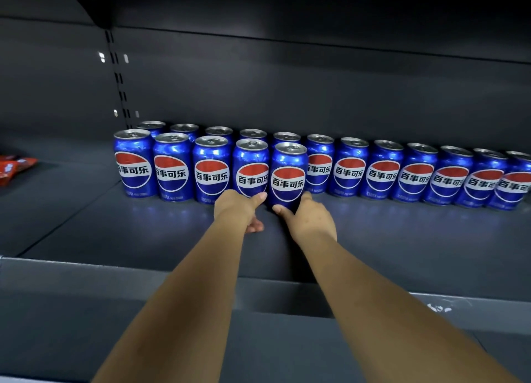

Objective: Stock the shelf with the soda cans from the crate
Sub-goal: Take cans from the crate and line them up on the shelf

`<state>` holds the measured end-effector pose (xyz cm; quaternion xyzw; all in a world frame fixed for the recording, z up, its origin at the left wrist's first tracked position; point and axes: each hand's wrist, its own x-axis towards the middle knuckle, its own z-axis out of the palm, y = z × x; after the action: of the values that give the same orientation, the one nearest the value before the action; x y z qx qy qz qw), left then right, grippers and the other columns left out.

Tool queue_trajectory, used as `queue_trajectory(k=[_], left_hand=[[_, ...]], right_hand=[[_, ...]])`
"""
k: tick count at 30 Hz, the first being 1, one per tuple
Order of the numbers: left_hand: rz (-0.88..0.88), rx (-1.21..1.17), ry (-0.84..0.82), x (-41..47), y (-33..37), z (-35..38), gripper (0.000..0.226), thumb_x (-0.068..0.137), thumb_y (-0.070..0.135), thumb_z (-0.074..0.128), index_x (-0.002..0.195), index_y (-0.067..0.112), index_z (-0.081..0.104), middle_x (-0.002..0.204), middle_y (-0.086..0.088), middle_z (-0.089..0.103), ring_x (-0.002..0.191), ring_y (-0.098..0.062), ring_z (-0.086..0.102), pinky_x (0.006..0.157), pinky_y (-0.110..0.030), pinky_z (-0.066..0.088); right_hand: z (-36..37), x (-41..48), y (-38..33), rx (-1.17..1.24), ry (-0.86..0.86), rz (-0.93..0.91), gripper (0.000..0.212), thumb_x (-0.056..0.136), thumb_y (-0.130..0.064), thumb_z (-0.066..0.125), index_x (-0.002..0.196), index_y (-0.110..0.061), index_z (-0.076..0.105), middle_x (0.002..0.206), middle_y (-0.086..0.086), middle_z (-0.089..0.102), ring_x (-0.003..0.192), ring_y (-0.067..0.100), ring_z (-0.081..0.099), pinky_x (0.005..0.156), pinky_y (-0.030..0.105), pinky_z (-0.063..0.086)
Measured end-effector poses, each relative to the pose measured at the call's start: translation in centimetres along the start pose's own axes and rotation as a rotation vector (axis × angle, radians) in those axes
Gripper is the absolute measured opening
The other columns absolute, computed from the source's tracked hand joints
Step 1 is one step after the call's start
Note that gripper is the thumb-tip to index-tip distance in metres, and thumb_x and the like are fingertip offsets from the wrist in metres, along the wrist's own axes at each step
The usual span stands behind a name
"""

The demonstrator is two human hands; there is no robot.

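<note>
Only the head view to go on here. A back row (382,170) of soda cans is lined up along the rear of the shelf (402,239) and runs out past the right edge of the picture, so that bit looks done. A front row (172,167) is started at the left, five cans so far, labels faced forward. The fifth can (288,176) is clasped low down by the right hand (311,219), thumb on its left side and fingers wrapped round the right. It seems set down just beside the fourth can (251,170). The left hand (235,210) is held at that can's base, thumb laid against it, other fingers curled under with nothing in them. Most of the front row is left to fill, probably. The crate isn't seen, so what remains can't be told. Red packets (14,167) are lying far left.
</note>
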<state>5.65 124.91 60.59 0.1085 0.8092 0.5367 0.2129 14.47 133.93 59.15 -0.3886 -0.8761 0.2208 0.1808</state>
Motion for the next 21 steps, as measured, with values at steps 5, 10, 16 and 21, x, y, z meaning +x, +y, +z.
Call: queue_trajectory(k=[5,10,16,21], left_hand=[[0.063,0.007,0.017,-0.58,-0.28,0.07,0.045,0.091,0.037,0.058,0.065,0.002,0.050,0.028,-0.002,0.049,0.040,-0.014,0.053,0.041,-0.019,0.038],[0.054,0.006,0.010,-0.51,-0.33,0.02,0.041,0.092,0.037,0.058,0.071,0.002,0.050,0.029,-0.002,0.050,0.025,-0.007,0.048,0.033,-0.013,0.036],[0.054,-0.026,0.021,-0.69,-0.23,0.03,0.043,0.092,0.034,0.059,0.064,0.001,0.049,0.029,-0.002,0.050,0.039,-0.014,0.054,0.040,-0.019,0.039],[0.058,-0.026,0.038,-0.67,-0.35,0.14,0.044,0.092,0.032,0.059,0.062,0.001,0.050,0.029,-0.002,0.049,0.042,-0.015,0.054,0.041,-0.019,0.039]], right_hand=[[-0.25,0.01,0.00,0.003,0.039,-0.018,0.056,0.084,-0.056,0.058,0.117,-0.011,0.051,0.121,0.009,0.060,0.117,0.027,0.052,0.096,0.038,0.042],[-0.36,0.13,-0.02,-0.023,0.031,-0.022,0.057,0.085,-0.058,0.056,0.119,-0.013,0.050,0.126,0.007,0.058,0.122,0.025,0.049,0.103,0.037,0.035],[-0.44,0.14,0.00,0.006,0.035,-0.010,0.054,0.084,-0.056,0.059,0.112,-0.011,0.051,0.120,0.008,0.060,0.118,0.026,0.050,0.099,0.037,0.039],[-0.25,0.27,0.07,0.001,0.046,-0.013,0.055,0.083,-0.057,0.060,0.112,-0.011,0.052,0.119,0.009,0.060,0.116,0.026,0.051,0.098,0.037,0.041]])
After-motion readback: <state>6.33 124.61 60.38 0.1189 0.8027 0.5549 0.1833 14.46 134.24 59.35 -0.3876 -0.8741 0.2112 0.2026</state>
